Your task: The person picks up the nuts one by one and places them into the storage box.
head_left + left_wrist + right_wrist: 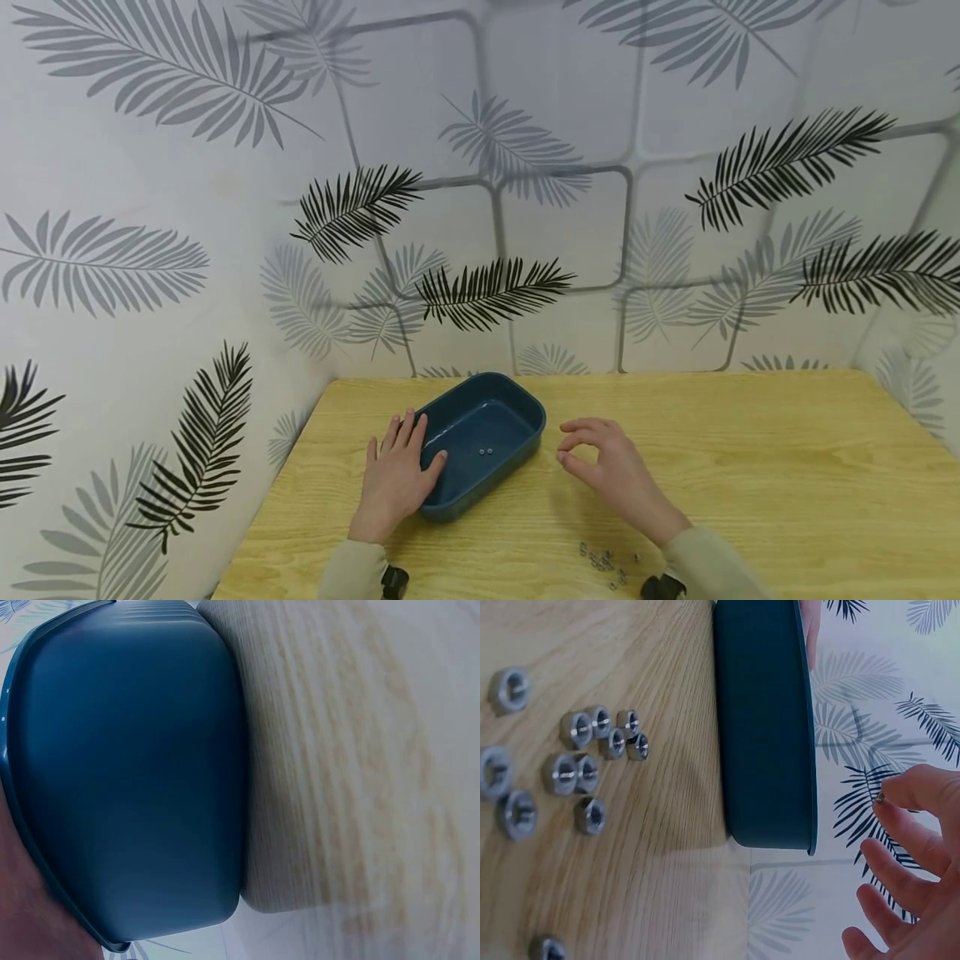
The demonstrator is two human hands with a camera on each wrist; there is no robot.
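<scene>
A dark blue tray (525, 410) stands on the wooden table (750, 467), and two small metal nuts (485, 451) lie inside it. My left hand (420, 446) lies flat on the table against the tray's left side, its thumb touching the rim. To the right of the tray my right hand (567, 442) hovers and pinches one small nut (880, 798) between thumb and forefinger. A cluster of several loose nuts (603, 562) lies on the table near my right wrist. The right wrist view shows those loose nuts (585, 757) beside the tray's outer wall (765, 727).
The table sits in a corner, with leaf-patterned walls (487, 208) behind it and to the left. The tray's blue wall (127, 780) fills most of the left wrist view, with wood grain (360, 750) beside it. Bare wood spreads to the right of my right hand.
</scene>
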